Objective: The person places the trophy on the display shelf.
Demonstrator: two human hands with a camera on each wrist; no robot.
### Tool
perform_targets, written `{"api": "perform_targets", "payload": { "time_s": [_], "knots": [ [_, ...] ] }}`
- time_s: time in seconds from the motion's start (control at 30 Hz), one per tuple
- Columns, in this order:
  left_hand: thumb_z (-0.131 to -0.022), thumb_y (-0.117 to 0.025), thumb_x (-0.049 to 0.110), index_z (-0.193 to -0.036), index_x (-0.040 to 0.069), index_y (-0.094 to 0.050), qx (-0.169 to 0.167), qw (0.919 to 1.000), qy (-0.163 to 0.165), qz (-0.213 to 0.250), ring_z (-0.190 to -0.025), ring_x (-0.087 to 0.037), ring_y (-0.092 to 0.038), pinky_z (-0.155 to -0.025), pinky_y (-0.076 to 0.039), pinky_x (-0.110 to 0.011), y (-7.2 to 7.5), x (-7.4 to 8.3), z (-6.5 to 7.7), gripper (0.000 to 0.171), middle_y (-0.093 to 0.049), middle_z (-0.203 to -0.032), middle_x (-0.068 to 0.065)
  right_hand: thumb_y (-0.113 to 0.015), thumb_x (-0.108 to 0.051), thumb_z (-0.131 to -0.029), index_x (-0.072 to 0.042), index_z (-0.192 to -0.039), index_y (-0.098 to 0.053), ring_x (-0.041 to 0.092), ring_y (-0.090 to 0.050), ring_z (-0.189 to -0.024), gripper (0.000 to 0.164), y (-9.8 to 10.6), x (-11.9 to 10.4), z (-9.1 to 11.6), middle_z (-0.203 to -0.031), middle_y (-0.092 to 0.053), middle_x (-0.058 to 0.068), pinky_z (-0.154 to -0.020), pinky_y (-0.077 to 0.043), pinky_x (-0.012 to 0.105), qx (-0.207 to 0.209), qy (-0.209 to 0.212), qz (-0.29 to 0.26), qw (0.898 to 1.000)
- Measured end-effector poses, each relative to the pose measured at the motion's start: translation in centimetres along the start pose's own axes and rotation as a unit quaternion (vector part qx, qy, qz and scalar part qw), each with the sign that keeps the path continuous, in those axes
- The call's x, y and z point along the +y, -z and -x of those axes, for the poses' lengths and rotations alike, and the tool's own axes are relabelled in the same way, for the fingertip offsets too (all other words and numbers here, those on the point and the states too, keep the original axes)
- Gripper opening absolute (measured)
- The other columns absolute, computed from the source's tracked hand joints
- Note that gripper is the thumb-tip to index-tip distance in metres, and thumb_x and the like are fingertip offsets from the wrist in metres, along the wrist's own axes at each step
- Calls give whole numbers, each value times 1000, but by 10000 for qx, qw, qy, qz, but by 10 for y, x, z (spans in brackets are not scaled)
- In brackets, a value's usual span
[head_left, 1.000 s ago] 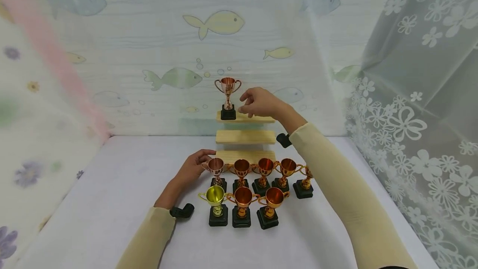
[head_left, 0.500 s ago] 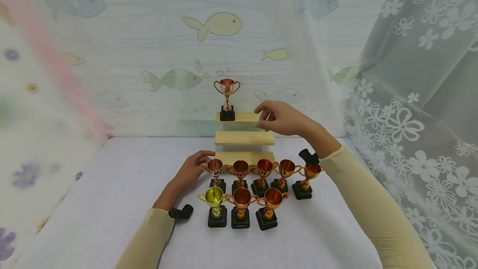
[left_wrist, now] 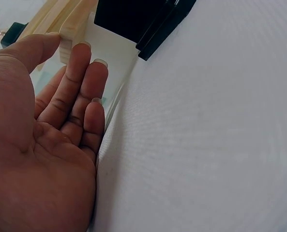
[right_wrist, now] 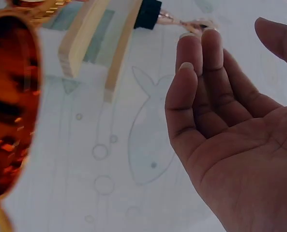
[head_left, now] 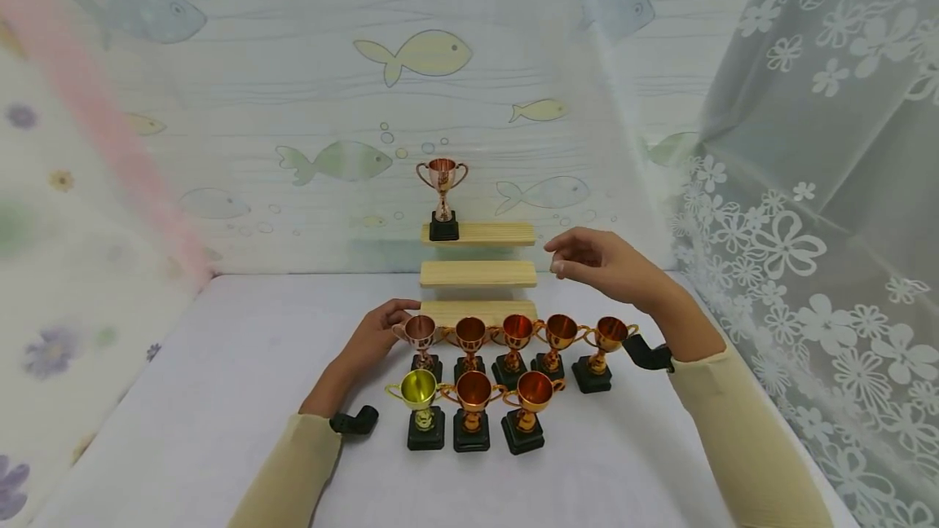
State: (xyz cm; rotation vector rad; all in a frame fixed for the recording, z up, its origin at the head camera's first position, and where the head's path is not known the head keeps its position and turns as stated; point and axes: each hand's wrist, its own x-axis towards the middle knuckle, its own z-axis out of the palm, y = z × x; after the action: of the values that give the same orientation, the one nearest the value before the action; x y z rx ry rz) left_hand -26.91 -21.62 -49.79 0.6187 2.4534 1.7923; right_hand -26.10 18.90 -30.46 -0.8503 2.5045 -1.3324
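A rose-gold trophy cup point(head_left: 443, 178) on a black base stands upright at the left of the top step of a wooden three-step display stand point(head_left: 478, 273). My left hand point(head_left: 374, 332) is at the stand's left end, low by the table. In the left wrist view its thumb and index finger pinch the end of a wooden board point(left_wrist: 68, 41). To the right of the stand, my right hand point(head_left: 605, 266) is in the air with relaxed, slightly bent fingers point(right_wrist: 182, 101) and nothing in it. A gold-orange trophy cup point(head_left: 610, 336) stands below that hand.
Several more trophies fill two rows before the stand: a rose-gold cup point(head_left: 421, 332) is back left, a yellow-gold cup point(head_left: 419, 388) front left. A white cloth point(head_left: 242, 398) covers the table. Behind is a fish-print curtain point(head_left: 308, 88); lace point(head_left: 792, 259) hangs at right.
My right hand has moved right and down, away from the trophy on the top step, which stays standing there. My left hand keeps its place at the stand.
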Motion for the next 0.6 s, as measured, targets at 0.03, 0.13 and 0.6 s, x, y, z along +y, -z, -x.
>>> {"api": "perform_targets", "payload": {
  "time_s": [0.03,0.13,0.6],
  "knots": [
    [-102,-57,21,-138,6,-54,6,10000,4,-5,-83,-17,-60,-68,-40,-27,0,0,0,40,-70,-100,-11,-64,-32,-98,-17,-129,-60,25,-61,-113,34,0,3,4,-123,-63,3,-95,-49,42,40,9,-5,10000],
    [-102,-56,23,-138,9,-55,38,10000,-17,-45,-81,-18,-58,-64,-39,-26,0,-4,-1,39,-70,-100,-10,-62,-31,-99,-18,-126,-62,22,-60,-116,30,1,11,16,-127,-61,1,-95,-49,40,179,60,54,9998],
    [-101,-57,13,-137,8,-55,95,10000,-7,-2,-71,-20,-50,-54,-35,-26,-1,-3,0,36,-69,-98,-9,-68,-11,-94,-7,-123,-63,29,-60,-108,30,2,52,53,-119,-61,18,-84,-54,31,518,413,-673,9955]
  ]
}}
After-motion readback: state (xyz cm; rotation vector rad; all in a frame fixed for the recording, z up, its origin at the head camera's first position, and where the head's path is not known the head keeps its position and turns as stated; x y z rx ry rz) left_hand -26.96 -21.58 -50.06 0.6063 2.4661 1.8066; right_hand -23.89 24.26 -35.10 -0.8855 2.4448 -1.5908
